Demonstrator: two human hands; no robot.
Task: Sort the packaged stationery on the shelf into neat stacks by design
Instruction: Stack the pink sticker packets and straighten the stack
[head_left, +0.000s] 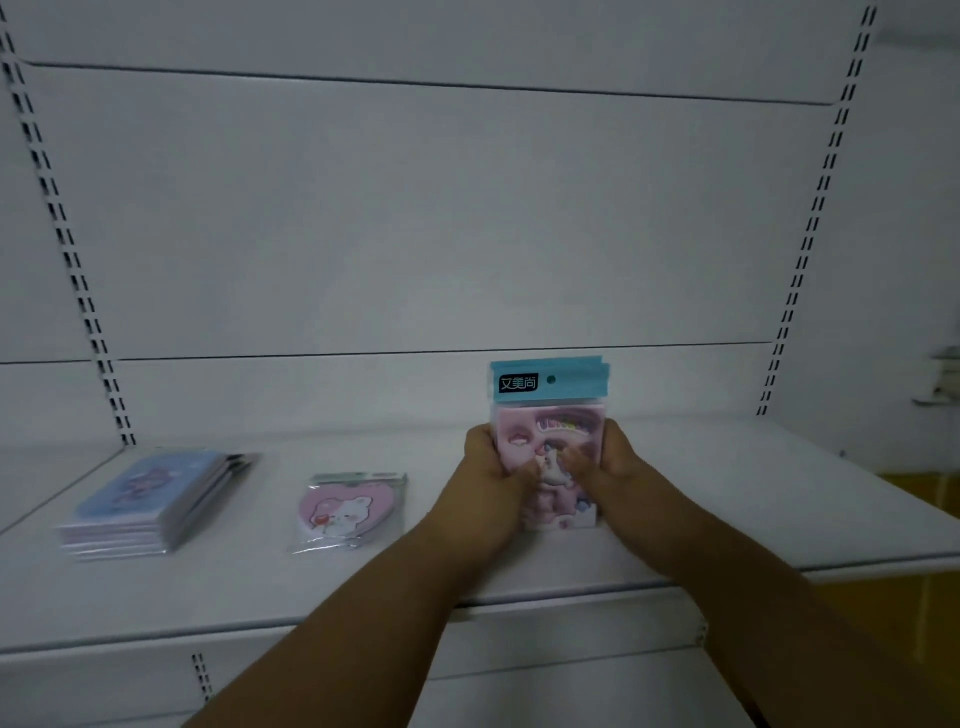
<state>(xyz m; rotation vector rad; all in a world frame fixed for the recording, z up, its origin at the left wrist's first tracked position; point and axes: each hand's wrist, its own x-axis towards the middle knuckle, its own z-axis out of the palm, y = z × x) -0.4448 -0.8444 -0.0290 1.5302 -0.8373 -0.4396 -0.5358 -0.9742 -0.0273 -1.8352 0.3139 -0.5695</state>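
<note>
Shelf (727, 519) of white sheet metal runs across the lower half of the head view, backed by white panels and flanked by slotted upright rails (78, 270) at the left and right edges of the frame. At lower left lies a flat stack of blue-covered stationery packs in clear wrappers (150, 504), its edges fairly even. Right of it, well apart, rests a smaller stack of packs with a pink heart-shaped pad showing a white bear (350, 512), also in clear plastic with a green header strip. Nothing lies between these two stacks and the hands.

Centre right of the frame, a bundle of pink cartoon-printed packs with light blue header cards (548, 415) stands upright on its lower edge on the shelf. Left hand (491, 480) grips its left side and right hand (613, 462) grips its right side, fingers curled round onto the front, squeezing the packs together between them. Both forearms reach in from the bottom of the frame and cover part of the shelf's front lip. Header cards at the top sit slightly offset from each other. Print is blurred; only a black label with white characters shows clearly.
</note>
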